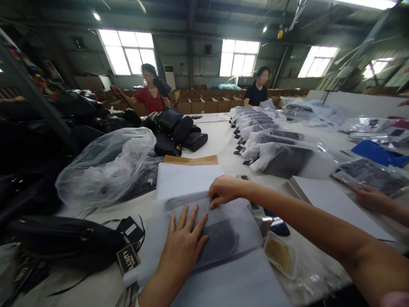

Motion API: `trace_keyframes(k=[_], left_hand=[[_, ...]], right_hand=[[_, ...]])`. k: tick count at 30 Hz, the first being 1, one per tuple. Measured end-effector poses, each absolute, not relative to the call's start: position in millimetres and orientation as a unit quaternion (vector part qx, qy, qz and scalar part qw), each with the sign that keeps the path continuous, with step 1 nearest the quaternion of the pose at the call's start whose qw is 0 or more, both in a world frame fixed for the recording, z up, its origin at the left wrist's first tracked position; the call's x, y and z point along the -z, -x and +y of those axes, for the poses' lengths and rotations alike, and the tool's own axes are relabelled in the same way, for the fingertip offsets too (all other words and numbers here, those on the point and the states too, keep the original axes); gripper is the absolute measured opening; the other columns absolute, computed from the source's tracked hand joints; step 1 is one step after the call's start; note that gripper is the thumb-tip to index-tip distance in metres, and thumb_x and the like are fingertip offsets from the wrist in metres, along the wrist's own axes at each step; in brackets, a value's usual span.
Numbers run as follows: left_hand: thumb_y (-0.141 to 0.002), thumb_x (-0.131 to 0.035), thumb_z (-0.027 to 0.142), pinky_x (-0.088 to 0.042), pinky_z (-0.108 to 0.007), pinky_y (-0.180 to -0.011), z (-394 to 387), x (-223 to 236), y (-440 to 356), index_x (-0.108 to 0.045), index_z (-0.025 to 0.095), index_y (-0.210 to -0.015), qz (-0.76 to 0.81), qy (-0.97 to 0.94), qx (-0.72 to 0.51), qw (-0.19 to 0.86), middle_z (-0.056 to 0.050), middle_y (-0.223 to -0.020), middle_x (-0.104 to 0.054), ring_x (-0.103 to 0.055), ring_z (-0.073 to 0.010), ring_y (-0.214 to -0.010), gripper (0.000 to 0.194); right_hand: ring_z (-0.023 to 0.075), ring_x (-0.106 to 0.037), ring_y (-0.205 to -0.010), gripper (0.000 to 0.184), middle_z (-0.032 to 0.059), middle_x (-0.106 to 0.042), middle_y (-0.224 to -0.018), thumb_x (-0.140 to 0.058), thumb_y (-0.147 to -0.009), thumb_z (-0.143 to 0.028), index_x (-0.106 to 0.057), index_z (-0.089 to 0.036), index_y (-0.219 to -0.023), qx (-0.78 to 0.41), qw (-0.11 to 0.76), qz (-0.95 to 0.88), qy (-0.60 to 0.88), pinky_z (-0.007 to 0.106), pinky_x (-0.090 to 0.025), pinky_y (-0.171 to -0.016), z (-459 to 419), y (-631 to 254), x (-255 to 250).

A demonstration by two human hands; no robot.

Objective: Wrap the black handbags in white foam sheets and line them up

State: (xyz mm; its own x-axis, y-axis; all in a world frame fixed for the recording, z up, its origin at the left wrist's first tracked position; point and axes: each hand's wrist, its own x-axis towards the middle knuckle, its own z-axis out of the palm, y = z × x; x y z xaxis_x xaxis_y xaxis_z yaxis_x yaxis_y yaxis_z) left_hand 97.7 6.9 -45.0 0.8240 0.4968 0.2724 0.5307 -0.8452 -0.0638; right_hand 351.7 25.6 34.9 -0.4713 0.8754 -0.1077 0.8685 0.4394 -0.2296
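In front of me lies a dark flat item (222, 243), seen dimly through thin white tissue paper (246, 221) folded over it. My left hand (183, 243) presses flat on the paper with its fingers spread. Beyond it, my right hand (223, 190) is closed, thumb against fingers, on the paper near its far edge. Under the far side is a stack of white sheets (188, 179) with a brown strip (191, 160) at its top. A black bag (67, 241) with black tags (128, 258) rests to the left of my left hand.
A clear plastic bag (108, 166) and a heap of black bags (172, 125) lie left. Several wrapped bags (284, 160) stand in a row at right. A shallow tray (281, 256) sits by my right forearm. Another person's hand (372, 198) is at far right; two people stand across the table.
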Motion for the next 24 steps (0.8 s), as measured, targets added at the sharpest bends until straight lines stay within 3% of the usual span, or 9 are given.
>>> trace_keyframes(k=[6,14,19,24], left_hand=[[-0.092,-0.058,0.03,-0.04,-0.066,-0.104,7.0,46.0,-98.3,-0.047,0.035,-0.143,-0.275,0.95,0.134,0.061,-0.007,-0.156,-0.038,-0.034,-0.0387,-0.142,0.052],[-0.093,-0.058,0.031,-0.04,-0.068,-0.104,5.6,40.0,-98.0,-0.048,0.034,-0.142,-0.281,0.951,0.12,0.045,-0.007,-0.155,-0.039,-0.035,-0.0392,-0.142,0.05],[-0.094,-0.057,0.032,-0.039,-0.067,-0.105,5.2,38.4,-98.0,-0.047,0.034,-0.143,-0.284,0.951,0.112,0.04,-0.007,-0.156,-0.037,-0.034,-0.0387,-0.143,0.05],[-0.094,-0.056,0.032,-0.039,-0.066,-0.106,4.3,41.2,-96.8,-0.046,0.035,-0.143,-0.282,0.95,0.122,0.045,-0.006,-0.156,-0.037,-0.034,-0.0374,-0.143,0.051]], right_hand=[[0.0114,-0.055,-0.058,0.027,-0.0029,-0.07,-0.065,-0.079,-0.071,-0.052,-0.075,-0.025,-0.071,-0.068,-0.026,-0.861,0.504,0.026,-0.022,-0.056,40.0,-351.5,-36.8],[0.0118,-0.058,-0.064,0.042,-0.0005,-0.071,-0.075,-0.077,-0.07,-0.062,-0.072,-0.021,-0.076,-0.034,-0.015,-0.864,0.502,0.024,-0.024,-0.056,46.4,-354.7,-40.2],[0.0145,-0.062,-0.072,0.033,-0.0008,-0.072,-0.079,-0.08,-0.069,-0.054,-0.072,-0.023,-0.077,-0.054,0.006,-0.779,0.625,0.023,-0.034,-0.061,44.0,-375.6,-39.2],[0.0215,-0.067,-0.084,0.014,0.0076,-0.073,-0.095,-0.066,-0.087,-0.03,-0.073,-0.02,-0.093,0.029,0.061,-0.646,0.761,0.028,-0.042,-0.07,3.1,-405.9,-33.4]])
